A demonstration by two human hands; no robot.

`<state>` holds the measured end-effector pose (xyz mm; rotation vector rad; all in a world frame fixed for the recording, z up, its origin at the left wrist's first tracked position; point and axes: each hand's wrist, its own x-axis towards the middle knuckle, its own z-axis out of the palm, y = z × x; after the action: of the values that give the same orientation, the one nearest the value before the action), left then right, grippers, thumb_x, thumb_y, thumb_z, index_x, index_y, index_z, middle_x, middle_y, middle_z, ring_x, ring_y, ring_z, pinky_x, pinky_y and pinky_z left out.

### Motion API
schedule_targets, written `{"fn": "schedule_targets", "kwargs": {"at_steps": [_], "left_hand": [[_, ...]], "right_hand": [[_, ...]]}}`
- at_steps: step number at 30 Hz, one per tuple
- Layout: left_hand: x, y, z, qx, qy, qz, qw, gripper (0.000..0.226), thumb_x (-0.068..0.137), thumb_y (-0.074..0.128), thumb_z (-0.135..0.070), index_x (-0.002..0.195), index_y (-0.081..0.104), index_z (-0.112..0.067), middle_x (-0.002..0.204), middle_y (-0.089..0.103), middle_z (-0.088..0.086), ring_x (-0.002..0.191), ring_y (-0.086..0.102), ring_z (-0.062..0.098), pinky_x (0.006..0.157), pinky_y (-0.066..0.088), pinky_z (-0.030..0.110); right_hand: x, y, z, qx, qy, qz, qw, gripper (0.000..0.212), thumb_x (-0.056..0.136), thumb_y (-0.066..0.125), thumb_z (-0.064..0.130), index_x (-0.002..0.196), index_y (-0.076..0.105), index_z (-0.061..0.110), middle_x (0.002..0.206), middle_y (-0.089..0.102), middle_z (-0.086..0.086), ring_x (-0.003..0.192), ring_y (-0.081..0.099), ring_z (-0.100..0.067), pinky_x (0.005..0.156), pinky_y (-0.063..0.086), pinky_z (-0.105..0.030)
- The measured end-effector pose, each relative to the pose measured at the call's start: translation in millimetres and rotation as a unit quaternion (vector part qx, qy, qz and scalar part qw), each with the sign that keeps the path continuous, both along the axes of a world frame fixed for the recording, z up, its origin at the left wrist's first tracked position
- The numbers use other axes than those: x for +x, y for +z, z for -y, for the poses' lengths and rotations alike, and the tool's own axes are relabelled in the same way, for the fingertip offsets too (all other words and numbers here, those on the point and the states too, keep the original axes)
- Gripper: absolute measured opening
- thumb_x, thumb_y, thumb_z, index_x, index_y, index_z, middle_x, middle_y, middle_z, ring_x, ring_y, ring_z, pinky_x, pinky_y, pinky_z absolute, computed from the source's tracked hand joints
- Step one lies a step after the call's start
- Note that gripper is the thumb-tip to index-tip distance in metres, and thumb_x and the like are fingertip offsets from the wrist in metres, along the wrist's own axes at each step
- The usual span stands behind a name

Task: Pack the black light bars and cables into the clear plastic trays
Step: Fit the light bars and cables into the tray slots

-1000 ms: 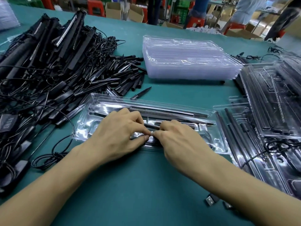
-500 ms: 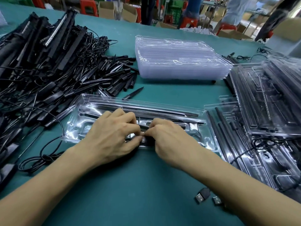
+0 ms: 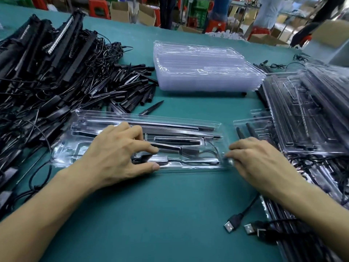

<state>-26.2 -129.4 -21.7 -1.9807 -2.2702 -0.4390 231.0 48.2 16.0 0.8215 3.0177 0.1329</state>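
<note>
left hand (image 3: 117, 154) and right hand (image 3: 258, 161) grip our nearly filled tray (image 3: 151, 118) with curled fingers, while heaps of light bars (image 3: 62, 59) remain.

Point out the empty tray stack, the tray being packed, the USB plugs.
Empty tray stack (image 3: 205, 72): head view, top sheet.
Tray being packed (image 3: 188, 168): head view, near rim.
USB plugs (image 3: 229, 226): head view, leftmost plug.
</note>
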Motion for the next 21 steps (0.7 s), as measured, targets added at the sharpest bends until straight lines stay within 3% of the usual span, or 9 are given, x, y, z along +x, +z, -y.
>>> {"fn": "schedule_targets", "kwargs": {"at_steps": [3, 7, 15, 21], "left_hand": [[-0.7, -2.0, 0.5, 0.017, -0.005, 0.003, 1.0, 0.056, 0.075, 0.042, -0.08, 0.096, 0.076, -0.041, 0.08, 0.048, -0.013, 0.078, 0.047, 0.016, 0.072, 0.045, 0.038], [-1.0, -1.9, -0.4, 0.013, -0.005, 0.008, 1.0, 0.055, 0.075, 0.04, -0.083, 0.094, 0.073, -0.043, 0.078, 0.045, -0.014, 0.076, 0.045, 0.014, 0.071, 0.044, 0.037], [-1.8, -1.3, -2.3, -0.005, 0.007, 0.025, 1.0, 0.059, 0.071, 0.038, -0.087, 0.095, 0.074, -0.047, 0.079, 0.044, -0.018, 0.077, 0.045, 0.012, 0.074, 0.044, 0.038], [-1.1, -0.4, -3.3, -0.008, 0.013, 0.036, 0.999, 0.06, 0.066, 0.039, -0.088, 0.092, 0.073, -0.046, 0.078, 0.045, -0.018, 0.078, 0.045, 0.013, 0.074, 0.04, 0.036]], "right_hand": [[-0.5, -2.7, 4.5, -0.003, 0.005, 0.006, 1.0, 0.031, 0.095, 0.05, 0.017, 0.117, 0.071, 0.024, 0.117, 0.068, 0.006, 0.11, 0.06, -0.017, 0.093, 0.047, -0.037], [-3.8, -4.5, 3.0, -0.008, -0.011, 0.014, 1.0, 0.033, 0.097, 0.043, 0.015, 0.114, 0.07, 0.025, 0.114, 0.068, 0.006, 0.108, 0.058, -0.016, 0.094, 0.045, -0.033], [-8.8, -13.9, 4.3, -0.022, -0.067, 0.05, 0.996, 0.029, 0.087, 0.043, 0.003, 0.105, 0.065, 0.011, 0.1, 0.065, -0.004, 0.095, 0.059, -0.025, 0.082, 0.048, -0.038], [-4.6, -21.5, 7.8, -0.067, -0.101, 0.005, 0.993, 0.038, 0.083, 0.044, 0.001, 0.11, 0.065, 0.018, 0.101, 0.067, -0.007, 0.093, 0.06, -0.034, 0.08, 0.049, -0.043]]}}
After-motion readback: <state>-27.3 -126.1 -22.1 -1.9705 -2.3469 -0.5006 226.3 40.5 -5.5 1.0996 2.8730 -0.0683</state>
